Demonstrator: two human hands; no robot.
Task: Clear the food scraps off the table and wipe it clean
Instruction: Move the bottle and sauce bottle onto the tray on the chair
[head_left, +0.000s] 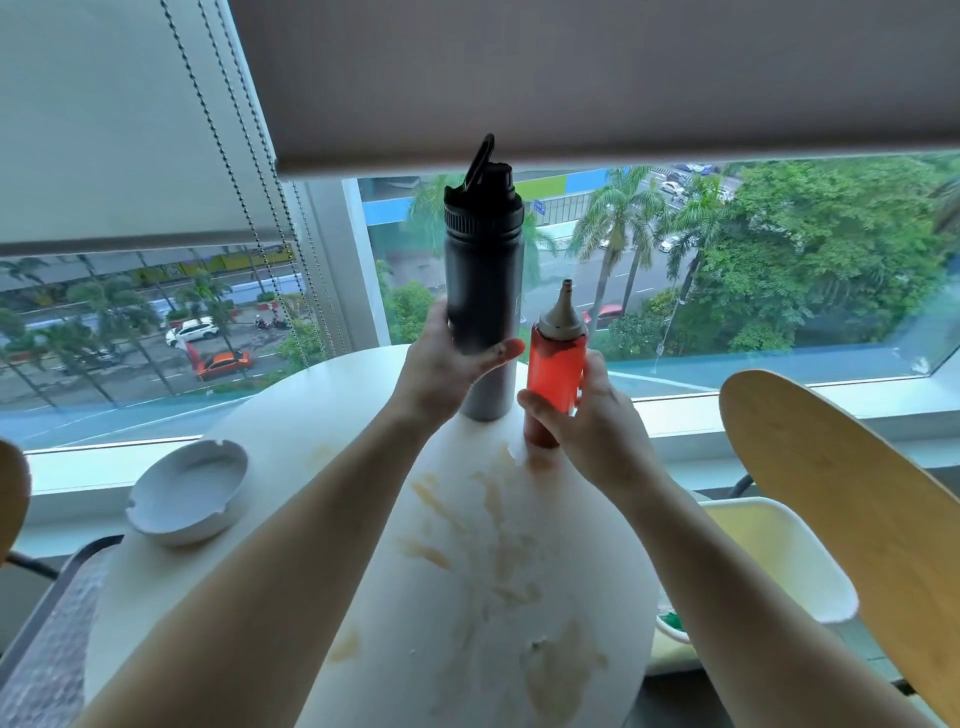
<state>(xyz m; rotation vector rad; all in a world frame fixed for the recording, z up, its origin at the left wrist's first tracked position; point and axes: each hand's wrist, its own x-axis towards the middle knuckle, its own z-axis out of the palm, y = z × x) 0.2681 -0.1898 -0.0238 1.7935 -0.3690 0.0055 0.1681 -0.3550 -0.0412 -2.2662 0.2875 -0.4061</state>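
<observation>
Where hands (519, 374) grip, both bottles (483, 270) hide — bases unclear.

Soft daylight from the window (675, 260) — edges warped.

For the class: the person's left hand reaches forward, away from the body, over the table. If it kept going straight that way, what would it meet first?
Nothing new: the left hand already grips the black bottle. Beyond it probably lies only the window glass, though depth is unclear.
</observation>
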